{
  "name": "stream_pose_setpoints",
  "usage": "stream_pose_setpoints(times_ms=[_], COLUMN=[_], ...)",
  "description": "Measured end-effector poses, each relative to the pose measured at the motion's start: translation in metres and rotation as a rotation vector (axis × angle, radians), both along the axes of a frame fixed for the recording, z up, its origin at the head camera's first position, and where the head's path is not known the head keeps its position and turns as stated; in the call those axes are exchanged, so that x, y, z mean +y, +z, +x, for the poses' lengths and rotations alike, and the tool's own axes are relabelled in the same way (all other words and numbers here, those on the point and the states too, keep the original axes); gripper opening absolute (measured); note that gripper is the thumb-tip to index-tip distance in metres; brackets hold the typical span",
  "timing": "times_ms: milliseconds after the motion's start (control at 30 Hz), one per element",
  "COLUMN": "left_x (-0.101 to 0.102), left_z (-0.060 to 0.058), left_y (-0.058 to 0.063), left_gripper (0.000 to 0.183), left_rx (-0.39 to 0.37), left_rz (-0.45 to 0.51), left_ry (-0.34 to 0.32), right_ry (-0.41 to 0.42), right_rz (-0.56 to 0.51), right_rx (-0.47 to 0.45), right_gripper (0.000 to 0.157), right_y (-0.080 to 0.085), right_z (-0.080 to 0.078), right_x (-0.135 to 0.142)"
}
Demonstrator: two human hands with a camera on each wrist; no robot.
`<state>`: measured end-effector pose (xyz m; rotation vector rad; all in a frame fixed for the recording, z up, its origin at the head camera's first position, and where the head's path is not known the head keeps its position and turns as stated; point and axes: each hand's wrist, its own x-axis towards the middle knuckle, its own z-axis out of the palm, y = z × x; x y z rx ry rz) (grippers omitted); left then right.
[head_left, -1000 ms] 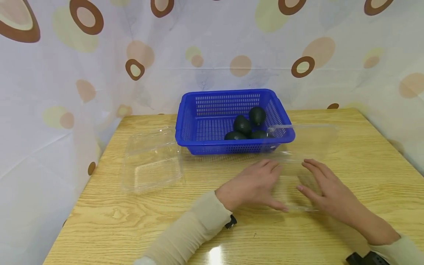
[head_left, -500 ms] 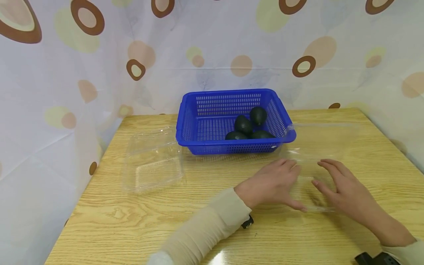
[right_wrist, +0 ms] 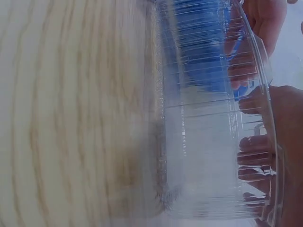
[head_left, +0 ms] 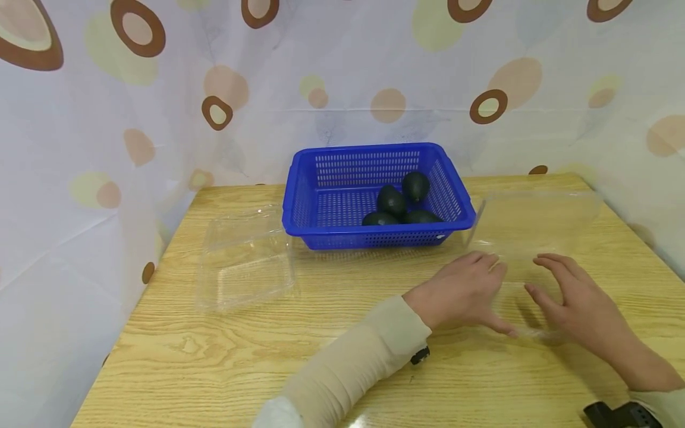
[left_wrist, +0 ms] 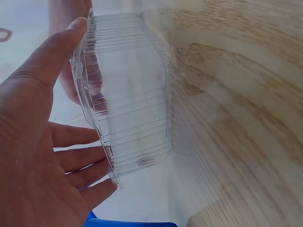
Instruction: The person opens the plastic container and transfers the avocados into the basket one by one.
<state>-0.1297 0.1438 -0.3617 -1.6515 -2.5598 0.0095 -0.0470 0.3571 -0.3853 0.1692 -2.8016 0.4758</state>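
Note:
A clear plastic clamshell container (head_left: 540,223) stands at the right of the table, its lid raised at the back. My left hand (head_left: 462,291) holds its left side; in the left wrist view the thumb and fingertips are spread along the rim of the ribbed container (left_wrist: 137,109). On the opposite side my right hand (head_left: 580,303) holds the rim, and the right wrist view shows fingers through the clear wall of the container (right_wrist: 203,146). Nothing is visible inside it. Its transparent edges are hard to make out in the head view.
A blue plastic basket (head_left: 299,205) at the back middle holds several dark green avocados (head_left: 392,201). Left of it lies another clear clamshell container (head_left: 246,270), open. A patterned cloth (head_left: 342,71) hangs behind the wooden table (head_left: 214,362).
Both hands have moved to the right together, and the clear container has slid along with them, away from the basket's front. The basket, avocados and left container have stayed put.

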Motion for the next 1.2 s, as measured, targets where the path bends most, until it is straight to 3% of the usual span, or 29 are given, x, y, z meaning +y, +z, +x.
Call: stream_pose_setpoints(times_ms=[333, 700, 867, 1033, 1200], left_x=[0.018, 0.028, 0.027, 0.025, 0.019], left_z=[-0.006, -0.011, -0.008, -0.001, 0.001], left_y=[0.000, 0.001, -0.006, -0.010, -0.010], left_gripper=[0.096, 0.106, 0.102, 0.091, 0.082], left_rx=[0.042, -0.007, 0.011, -0.018, 0.010], left_rz=[-0.040, -0.076, -0.054, -0.026, -0.011], left_ry=[-0.008, 0.031, 0.065, 0.133, 0.138], right_ry=[-0.020, -0.044, -0.034, -0.043, -0.047], right_rz=[-0.005, 0.025, 0.018, 0.018, 0.009], right_rx=[-0.033, -0.051, -0.036, -0.042, -0.060], right_gripper=[0.048, 0.049, 0.048, 0.048, 0.049], right_y=[0.003, 0.004, 0.003, 0.003, 0.006], right_z=[-0.005, -0.011, -0.014, -0.020, -0.029], right_x=[0.015, 0.023, 0.024, 0.027, 0.032])
